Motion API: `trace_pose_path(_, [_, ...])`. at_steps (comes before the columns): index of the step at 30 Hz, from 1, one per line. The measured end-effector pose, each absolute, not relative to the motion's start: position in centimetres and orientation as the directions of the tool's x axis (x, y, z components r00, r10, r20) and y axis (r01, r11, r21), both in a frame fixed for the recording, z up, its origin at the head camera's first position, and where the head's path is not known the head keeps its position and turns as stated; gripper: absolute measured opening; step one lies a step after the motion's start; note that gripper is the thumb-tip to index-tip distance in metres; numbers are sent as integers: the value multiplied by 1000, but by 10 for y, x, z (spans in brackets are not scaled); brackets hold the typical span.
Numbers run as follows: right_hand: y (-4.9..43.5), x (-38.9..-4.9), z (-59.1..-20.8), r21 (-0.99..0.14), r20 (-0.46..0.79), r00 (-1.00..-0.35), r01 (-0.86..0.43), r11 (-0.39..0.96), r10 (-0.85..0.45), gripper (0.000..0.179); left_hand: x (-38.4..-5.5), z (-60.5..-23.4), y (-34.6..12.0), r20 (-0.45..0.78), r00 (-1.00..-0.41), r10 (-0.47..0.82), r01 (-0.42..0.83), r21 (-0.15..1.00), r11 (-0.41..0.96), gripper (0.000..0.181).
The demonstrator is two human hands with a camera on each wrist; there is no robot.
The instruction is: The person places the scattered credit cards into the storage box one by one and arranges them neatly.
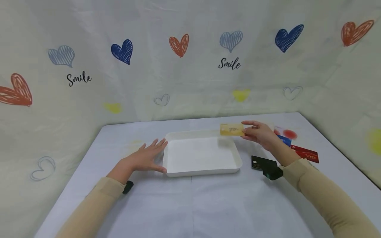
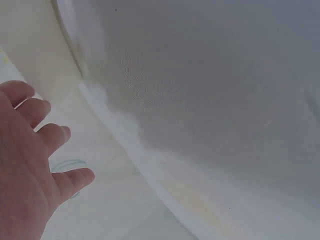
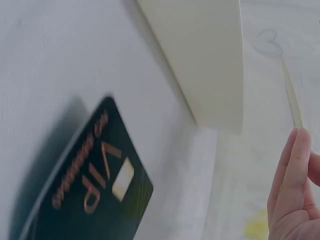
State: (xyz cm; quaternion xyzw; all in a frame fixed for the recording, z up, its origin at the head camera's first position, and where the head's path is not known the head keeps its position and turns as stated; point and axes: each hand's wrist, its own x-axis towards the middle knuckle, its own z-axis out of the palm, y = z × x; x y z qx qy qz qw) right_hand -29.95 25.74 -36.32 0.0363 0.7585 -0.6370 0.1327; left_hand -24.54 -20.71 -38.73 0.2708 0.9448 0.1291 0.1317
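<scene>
A gold card (image 1: 231,130) is pinched at its right end by my right hand (image 1: 259,135), held above the far right corner of a white tray (image 1: 202,173). The right wrist view shows the same card (image 3: 291,95) nearly edge-on between thumb and fingers. My left hand (image 1: 146,157) touches the tray's left side, fingers spread and straight. In the left wrist view, that hand (image 2: 30,155) shows extended fingers beside the tray wall (image 2: 45,45). Below my right wrist lies a black VIP card (image 1: 263,163), which fills much of the right wrist view (image 3: 95,185).
Right of the tray lie a red VIP card (image 1: 305,154) and a blue card (image 1: 284,140), partly hidden by my right arm. Behind them is a pale card with red circles (image 1: 289,134). A white cloth (image 1: 184,205) covers the table, and a heart-printed curtain (image 1: 196,82) hangs behind.
</scene>
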Motion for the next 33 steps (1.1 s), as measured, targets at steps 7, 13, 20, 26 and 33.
trace_pose_path(7, [233, -299, -367, -961, -231, -959, 198, 192, -167, 58, -245, -388, -207, -190, -825, 532, 462, 314, 829, 119])
trace_pose_path(13, [211, -296, -368, -958, -253, -946, 217, 186, -201, 56, -246, -391, -208, -181, -820, 543, 473, 318, 822, 120])
trace_pose_path(20, [194, -292, -372, -956, -279, -932, 247, 156, -233, 54, -247, -392, -205, -188, -815, 549, 480, 312, 820, 122])
trace_pose_path(26, [181, -288, -378, -958, -281, -926, 255, 134, -251, 52, -245, -390, -203, -201, -820, 536, 465, 311, 829, 122])
trace_pose_path(33, [164, -288, -378, -969, -245, -925, 229, 90, -291, 51, -242, -385, -201, -185, -821, 540, 469, 322, 823, 122])
